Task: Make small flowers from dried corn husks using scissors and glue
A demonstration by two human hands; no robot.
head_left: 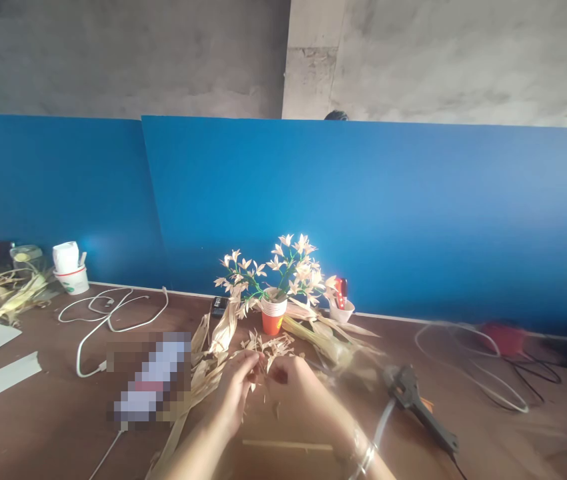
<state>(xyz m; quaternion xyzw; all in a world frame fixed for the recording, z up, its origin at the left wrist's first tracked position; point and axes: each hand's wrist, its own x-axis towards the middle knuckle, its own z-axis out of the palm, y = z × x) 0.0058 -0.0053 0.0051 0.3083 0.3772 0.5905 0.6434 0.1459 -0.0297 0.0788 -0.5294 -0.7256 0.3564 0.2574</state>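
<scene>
My left hand (237,387) is closed, its fingertips pinched at a small pale piece of corn husk (253,386). Close beside it, my right hand (291,375) has its fingers curled in; whatever they hold is hidden. Just beyond both hands lies a heap of cut husk bits (276,345). Behind that stands an orange and white paper cup (272,319) with an arrangement of pale husk flowers (301,270) on green stems. Long dried corn husks (226,328) lie on either side of the cup.
A dark glue gun (421,403) lies at right. A thin stick (287,445) is in front of me. To the left are a blurred-out device (151,380), a white cable (108,317) and a paper cup (72,280). A blue partition (363,213) closes off the back.
</scene>
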